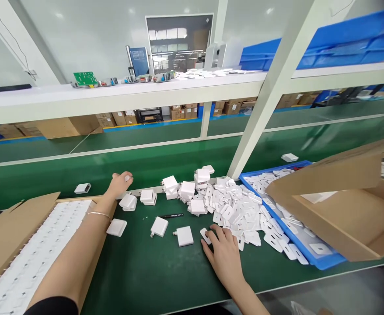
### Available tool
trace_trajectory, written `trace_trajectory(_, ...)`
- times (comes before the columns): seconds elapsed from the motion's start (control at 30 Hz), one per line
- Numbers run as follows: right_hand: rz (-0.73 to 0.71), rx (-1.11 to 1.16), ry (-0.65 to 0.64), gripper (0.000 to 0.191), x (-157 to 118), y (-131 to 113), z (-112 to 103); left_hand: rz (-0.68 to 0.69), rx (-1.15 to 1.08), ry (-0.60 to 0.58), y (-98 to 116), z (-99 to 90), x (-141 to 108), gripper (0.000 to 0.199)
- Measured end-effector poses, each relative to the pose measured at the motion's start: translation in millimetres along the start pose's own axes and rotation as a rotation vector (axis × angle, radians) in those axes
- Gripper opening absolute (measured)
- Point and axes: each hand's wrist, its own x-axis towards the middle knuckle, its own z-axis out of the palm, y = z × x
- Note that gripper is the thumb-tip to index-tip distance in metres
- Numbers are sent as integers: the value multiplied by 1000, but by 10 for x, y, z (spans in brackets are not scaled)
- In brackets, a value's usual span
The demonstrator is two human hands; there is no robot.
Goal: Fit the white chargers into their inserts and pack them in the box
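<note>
My left hand (121, 184) reaches over the far edge of the green mat, above a pair of white charger blocks (128, 201). Its fingers are curled, and a small whitish spot shows at them; what they hold, if anything, I cannot make out. On the mat, my right hand (224, 253) has its thumb and fingertips on a flat white plastic plate (205, 236) with a slot. Two single charger blocks lie nearby, one (184, 236) left of that plate and another (159, 227) farther left. Behind my right hand spreads a heap of similar white plates (234, 203).
A carton (90, 267) packed with white chargers stands at left. A blue tray (319, 262) of plates is at right, with an open cardboard box (339, 210) over it. A black pen (172, 215) lies mid-mat. A slanted post (260, 109) and shelf (179, 89) rise behind.
</note>
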Motion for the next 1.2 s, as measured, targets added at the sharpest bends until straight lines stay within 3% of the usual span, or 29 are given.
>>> trace_trajectory(0.13,-16,131,1,13,-206,13,-10,122,-151,-66,232,-249,-562,37)
trace_trajectory(0.23,-9,272,60,20,-249,52,-7,229,-274,-165,420,-406,-1168,54)
trace_trajectory(0.3,34,387,108,32,-218,44,-43,310,-411,-238,545,-472,-1574,53)
trace_trajectory(0.37,96,515,127,39,-151,-7,-136,367,-480,-283,661,-508,-1921,51)
trace_trajectory(0.5,103,768,66,29,21,-219,-455,426,-480,-408,854,-540,-2373,63)
trace_trajectory(0.73,-164,1028,4,35,194,-630,-987,497,-511,-501,1067,-570,-2681,56)
trace_trajectory(0.87,-382,1022,-134,45,226,-748,-1091,514,-506,-539,1103,-537,-2773,35)
trace_trajectory(0.97,-429,999,-249,49,217,-761,-1078,500,-497,-573,1117,-557,-2828,20)
trace_trajectory(1.2,-434,1026,-281,49,187,-670,-1056,326,-832,-867,1152,-681,-2920,46)
